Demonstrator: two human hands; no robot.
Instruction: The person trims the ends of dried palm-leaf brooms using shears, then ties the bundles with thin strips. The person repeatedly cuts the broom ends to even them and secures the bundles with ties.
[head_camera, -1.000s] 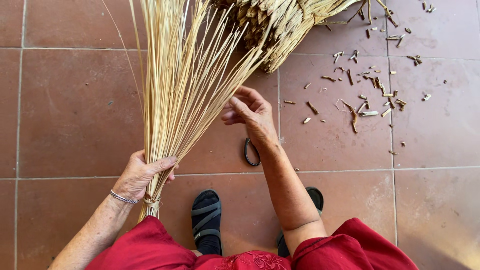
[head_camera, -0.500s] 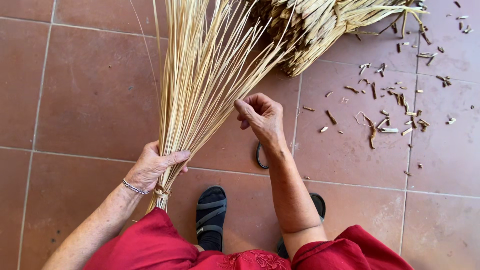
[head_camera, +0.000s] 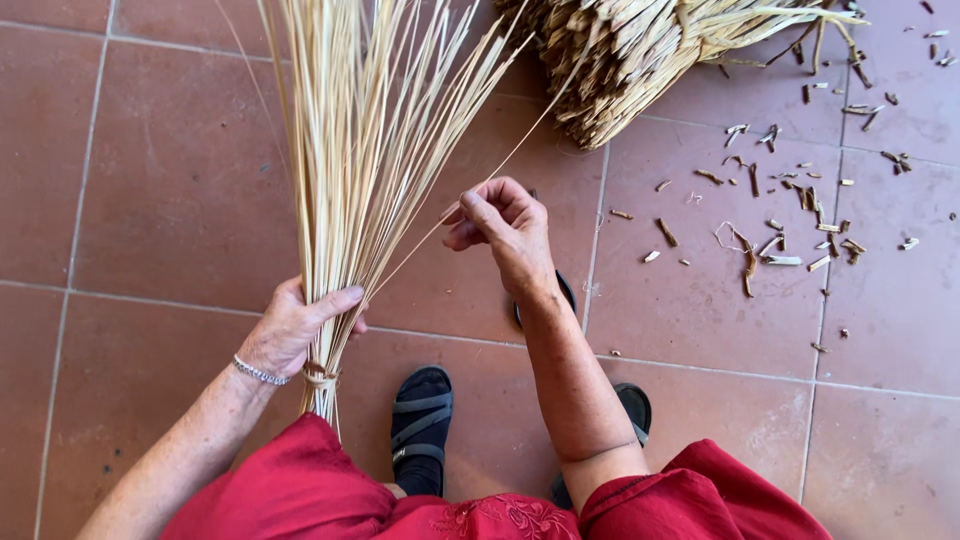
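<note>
The left hand (head_camera: 295, 330) stays closed around the straw bundle (head_camera: 350, 170) near its tied base, while the right hand (head_camera: 500, 225) has drawn one thin stalk (head_camera: 430, 235) rightwards, apparently pinched between closed fingertips.

Dry, matt straw bundle (head_camera: 370, 130), smooth matt terracotta floor tiles (head_camera: 160, 170), soft red cloth skirt (head_camera: 330, 490)

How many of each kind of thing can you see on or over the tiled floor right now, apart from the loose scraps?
Hands: 2, left hand and right hand
Tied straw bundles: 1, gripped by the left hand
Single straws pinched by the right hand: 1
Woven straw pieces: 1
Black sandals: 2
Bracelets: 1
Total: 8
</note>
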